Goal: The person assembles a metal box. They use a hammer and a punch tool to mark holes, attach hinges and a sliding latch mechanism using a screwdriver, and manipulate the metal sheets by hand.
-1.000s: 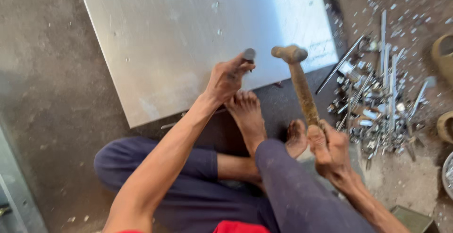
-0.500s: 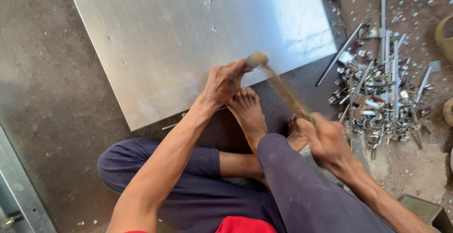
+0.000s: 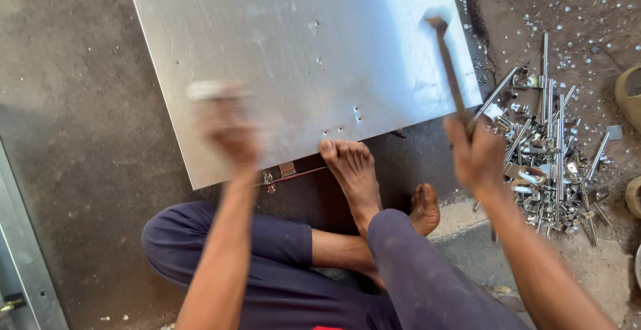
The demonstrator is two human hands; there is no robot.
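I sit on the floor before a large shiny metal sheet. My right hand grips the wooden handle of a hammer, raised with its head over the sheet's right part. Blurred with motion, my left hand is over the sheet's near left part, closed around a short metal punch. My bare foot presses on the sheet's near edge, beside a few small punched holes. A small metal hinge with a rod lies under that edge.
A heap of shiny metal fittings and rods lies on the floor at the right, with small metal bits scattered beyond it. A grey metal frame runs along the left. My other foot rests by a floor step.
The hammer has swung up from the punch and away to the right. My left hand has moved the punch left along the sheet's near edge, away from the foot.
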